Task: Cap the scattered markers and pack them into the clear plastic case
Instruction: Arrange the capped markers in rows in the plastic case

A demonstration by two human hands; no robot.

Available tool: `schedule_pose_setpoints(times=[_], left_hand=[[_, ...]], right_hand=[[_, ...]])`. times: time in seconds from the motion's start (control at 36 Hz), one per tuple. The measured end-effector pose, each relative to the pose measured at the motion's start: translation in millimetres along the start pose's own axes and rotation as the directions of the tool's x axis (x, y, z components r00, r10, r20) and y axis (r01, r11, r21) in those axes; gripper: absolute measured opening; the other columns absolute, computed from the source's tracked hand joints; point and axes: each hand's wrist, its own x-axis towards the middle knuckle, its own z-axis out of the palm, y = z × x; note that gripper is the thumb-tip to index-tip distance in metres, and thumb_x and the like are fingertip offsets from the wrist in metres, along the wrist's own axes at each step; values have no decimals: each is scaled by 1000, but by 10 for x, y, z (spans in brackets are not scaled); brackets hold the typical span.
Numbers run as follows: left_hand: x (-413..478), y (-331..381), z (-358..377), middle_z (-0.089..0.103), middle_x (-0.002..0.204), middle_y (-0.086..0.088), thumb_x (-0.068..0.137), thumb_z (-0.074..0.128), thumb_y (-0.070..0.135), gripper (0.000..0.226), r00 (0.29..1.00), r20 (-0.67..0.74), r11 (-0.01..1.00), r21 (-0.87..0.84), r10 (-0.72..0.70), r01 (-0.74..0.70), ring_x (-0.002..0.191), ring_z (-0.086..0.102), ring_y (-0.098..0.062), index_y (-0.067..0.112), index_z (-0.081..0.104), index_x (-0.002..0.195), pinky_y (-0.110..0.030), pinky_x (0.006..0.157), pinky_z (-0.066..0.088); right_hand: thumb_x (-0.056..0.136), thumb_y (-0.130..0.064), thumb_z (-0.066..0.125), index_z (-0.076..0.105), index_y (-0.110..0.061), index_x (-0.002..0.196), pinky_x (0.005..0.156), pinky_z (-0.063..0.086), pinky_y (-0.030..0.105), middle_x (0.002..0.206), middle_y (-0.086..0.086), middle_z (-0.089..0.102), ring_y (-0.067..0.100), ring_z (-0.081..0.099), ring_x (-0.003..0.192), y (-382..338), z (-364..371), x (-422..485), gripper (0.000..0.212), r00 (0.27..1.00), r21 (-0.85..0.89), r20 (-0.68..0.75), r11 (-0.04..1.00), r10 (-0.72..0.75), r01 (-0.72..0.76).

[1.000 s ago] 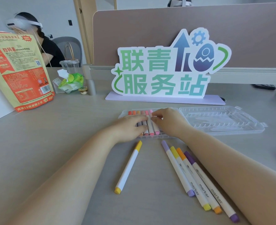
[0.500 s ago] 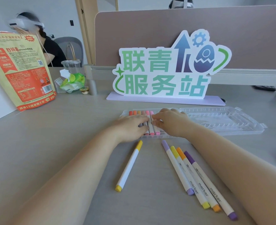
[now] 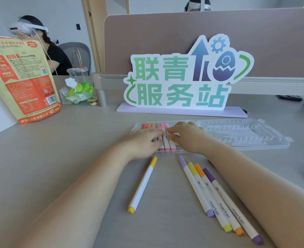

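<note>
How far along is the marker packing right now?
Done: a row of red-to-pink markers lies in the clear case. In hand: left hand and right hand rest on that row. Left: the lone yellow marker and four grouped markers, all capped, wait on the table; the lid lies open.

Bare arms converging toward the centre: left forearm (image 3: 94,178) entering from the lower left, right forearm (image 3: 255,176) from the lower right. At mid-frame, left hand (image 3: 144,140) palm down, fingers nearly straight and held close together, laid flat, pointing up and to the right. Beside it, right hand (image 3: 185,136) palm down, knuckles raised, fingers gently bent, with fingertips (image 3: 171,134) turned leftward and pressed down. Tips of the two hands almost meeting; actual contact between them not discernible. Wrists low and roughly level.
</note>
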Motion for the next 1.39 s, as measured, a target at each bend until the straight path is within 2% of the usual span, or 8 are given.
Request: schedule_pose_setpoints(times=[0.22,0.33,0.44,0.56,0.83,1.03,1.22,1.39], left_hand=[[-45,28,-21,14,158,13,102,25,32,45,999,38,994,110,21,-25,146,7,-11,35,25,148,-38,118,-1],[-229,68,-80,41,147,8,100,39,26,40,980,-199,989,-142,17,-46,137,34,-18,34,43,139,-35,114,22],[-570,107,-162,60,114,10,88,59,31,22,947,-319,996,-85,-34,8,107,55,-16,28,60,110,-35,94,44],[-889,154,-119,64,86,18,78,70,42,17,977,-157,981,-153,-143,119,85,61,-5,29,60,85,-29,84,49],[-1114,422,-1,61,76,17,78,70,42,12,977,-140,987,-43,-162,158,77,58,-3,33,62,79,-24,62,40],[-1133,538,37,65,79,17,82,66,44,16,967,-199,987,-7,-160,161,82,62,-6,28,64,79,-26,71,49],[-1116,530,79,60,94,16,84,65,40,13,962,-261,995,-74,-83,66,78,55,-2,33,59,93,-21,64,40],[-1110,640,163,41,111,17,91,56,38,33,958,-155,970,4,243,-245,119,38,-6,46,56,124,-27,104,29]], right_hand=[[101,-43,27,50,-32,131,101,33,44,137,-2,49,27,38,128,-77,-127,-28,39,994,-56,103,998,40,-34],[102,-37,32,35,-26,144,112,27,35,148,1,41,24,39,134,-52,-330,-133,44,997,203,78,979,7,-23],[98,-32,45,54,-23,130,96,36,22,124,-6,57,15,53,111,29,-488,-461,35,993,409,-113,912,46,4],[95,-28,51,66,-23,112,84,37,19,105,-15,58,7,55,94,146,-500,-916,23,993,446,-94,895,69,-20],[85,-30,66,67,-31,85,71,39,12,93,-18,58,2,53,87,299,-357,-1560,1,991,392,-81,917,111,-71],[79,-42,70,63,-30,78,69,43,19,85,-14,60,3,54,77,84,-395,-1536,14,990,293,85,947,109,-129],[78,-48,64,63,-30,81,76,48,25,86,-12,61,7,56,83,51,-386,-1506,18,987,94,50,983,153,-157],[76,-44,62,60,-24,72,70,47,28,86,-10,64,12,57,80,-4,-350,-1469,21,983,48,-35,983,179,-177]])
